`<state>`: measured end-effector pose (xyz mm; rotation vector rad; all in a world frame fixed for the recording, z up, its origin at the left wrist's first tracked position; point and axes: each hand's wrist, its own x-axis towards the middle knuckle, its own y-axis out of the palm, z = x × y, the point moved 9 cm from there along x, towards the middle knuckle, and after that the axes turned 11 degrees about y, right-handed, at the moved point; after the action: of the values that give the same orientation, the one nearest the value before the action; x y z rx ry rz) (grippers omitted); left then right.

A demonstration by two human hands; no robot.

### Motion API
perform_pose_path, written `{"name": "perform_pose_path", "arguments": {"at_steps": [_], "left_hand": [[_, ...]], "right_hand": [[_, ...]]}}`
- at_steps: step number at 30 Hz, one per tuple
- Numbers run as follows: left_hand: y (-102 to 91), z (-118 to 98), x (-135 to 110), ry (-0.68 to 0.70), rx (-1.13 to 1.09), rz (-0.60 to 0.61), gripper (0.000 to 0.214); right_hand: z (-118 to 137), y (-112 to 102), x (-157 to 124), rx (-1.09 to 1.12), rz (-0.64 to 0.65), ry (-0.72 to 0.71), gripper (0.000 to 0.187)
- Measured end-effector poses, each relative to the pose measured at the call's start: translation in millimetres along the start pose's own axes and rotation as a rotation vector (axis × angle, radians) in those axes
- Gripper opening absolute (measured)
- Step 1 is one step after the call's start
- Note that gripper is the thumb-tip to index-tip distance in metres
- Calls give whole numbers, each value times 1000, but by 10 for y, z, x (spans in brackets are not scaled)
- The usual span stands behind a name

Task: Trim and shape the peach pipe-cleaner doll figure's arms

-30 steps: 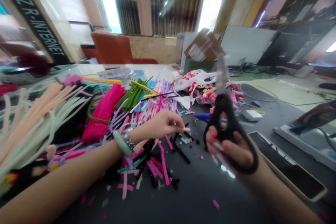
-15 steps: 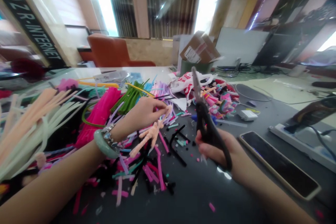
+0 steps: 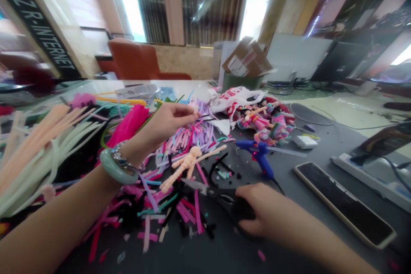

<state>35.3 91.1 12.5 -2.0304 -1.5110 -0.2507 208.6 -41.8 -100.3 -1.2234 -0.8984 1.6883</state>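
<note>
- left hand [image 3: 170,122]: raised over the cut pipe-cleaner pieces [image 3: 192,132]; fingers are pinched on a pale bit [image 3: 195,110], too small to name
- right hand [image 3: 268,209]: clenched on the black handles of the scissors [image 3: 226,199], which are held low over the table [image 3: 244,257]; blades are closed and pointed left
- pipe-cleaner figure [image 3: 186,167]: laid on the cut pieces, between both hands, just beside the blade tips
- glue gun [image 3: 258,158]: laid beyond the scissors
- phone [image 3: 345,203]: laid right of the right hand
- dolls [image 3: 265,122]: heaped farther back
</note>
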Motion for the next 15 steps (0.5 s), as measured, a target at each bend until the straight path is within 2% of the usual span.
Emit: {"name": "perform_pose_path", "arguments": {"at_steps": [6, 10, 15], "left_hand": [[172, -164, -53, 10, -76, 116, 9], [363, -157, -132, -1, -164, 222, 9], [665, -191, -296, 6, -119, 373, 19]], "right_hand": [[-70, 18, -51, -21, 44, -16, 23], [-49, 61, 25, -26, 79, -54, 26], [-53, 4, 30, 43, 55, -22, 33]]}}
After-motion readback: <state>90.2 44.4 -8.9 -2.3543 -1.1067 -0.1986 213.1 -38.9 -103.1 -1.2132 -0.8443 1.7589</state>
